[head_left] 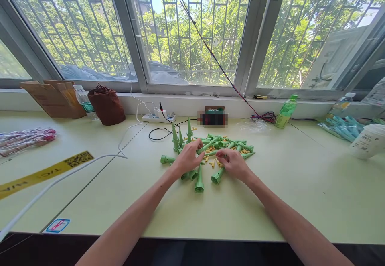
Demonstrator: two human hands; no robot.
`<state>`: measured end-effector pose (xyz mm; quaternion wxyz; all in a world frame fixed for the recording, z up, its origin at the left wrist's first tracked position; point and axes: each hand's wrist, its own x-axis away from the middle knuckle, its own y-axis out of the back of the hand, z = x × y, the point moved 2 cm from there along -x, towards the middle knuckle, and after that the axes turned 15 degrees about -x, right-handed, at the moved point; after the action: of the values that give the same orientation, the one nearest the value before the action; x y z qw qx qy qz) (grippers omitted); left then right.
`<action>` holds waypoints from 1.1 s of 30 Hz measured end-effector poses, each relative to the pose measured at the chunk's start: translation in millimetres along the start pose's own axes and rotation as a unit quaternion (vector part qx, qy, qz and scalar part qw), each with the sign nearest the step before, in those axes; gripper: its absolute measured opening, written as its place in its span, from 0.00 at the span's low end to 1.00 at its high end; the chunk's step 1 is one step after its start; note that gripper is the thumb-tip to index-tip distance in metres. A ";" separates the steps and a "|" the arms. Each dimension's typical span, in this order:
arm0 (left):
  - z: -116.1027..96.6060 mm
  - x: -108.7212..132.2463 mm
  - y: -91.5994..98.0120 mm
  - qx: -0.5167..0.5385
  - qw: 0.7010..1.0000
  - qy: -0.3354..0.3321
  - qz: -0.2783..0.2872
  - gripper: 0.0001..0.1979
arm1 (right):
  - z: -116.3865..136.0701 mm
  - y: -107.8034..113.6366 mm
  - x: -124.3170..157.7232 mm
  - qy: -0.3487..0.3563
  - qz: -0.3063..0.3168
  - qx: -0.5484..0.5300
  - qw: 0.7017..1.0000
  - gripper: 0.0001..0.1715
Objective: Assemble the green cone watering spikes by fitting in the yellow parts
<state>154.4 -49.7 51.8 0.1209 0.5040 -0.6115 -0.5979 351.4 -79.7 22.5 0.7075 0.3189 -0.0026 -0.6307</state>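
Observation:
Green plastic spikes, cone-shaped with wide hollow collars, lie in a loose pile at the middle of the table. Small yellow plastic pieces are scattered among them. My left hand is closed at the pile's left side, its fingers around the narrow end of a green spike whose collar points away to the right. Over the yellow pieces, my right hand has thumb and fingers pinched together; whatever is between them is too small to make out. Several spikes stand upright behind my left hand.
Behind the pile are a power strip and a dark blurred box. A white cable crosses the left side near a brown pouch. To the right stand a green bottle and a white cup. Windows rise behind.

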 end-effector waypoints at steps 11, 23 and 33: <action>-0.9 -3.1 -1.9 0.214 0.973 0.082 0.021 0.15 | -1.5 -2.0 0.8 -0.019 0.024 0.026 0.999 0.13; -10.4 -0.8 -0.5 0.373 0.903 0.186 0.105 0.25 | -3.8 -2.6 0.9 -0.046 0.032 0.031 0.998 0.13; -15.2 0.2 -0.4 0.399 0.892 0.177 0.118 0.22 | -6.9 -5.3 1.1 -0.038 0.035 0.039 0.998 0.12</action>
<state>165.9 -59.0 55.2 0.0861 0.5315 -0.8220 -0.1857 349.7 -77.6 14.1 0.7152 0.3216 -0.0656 -0.6171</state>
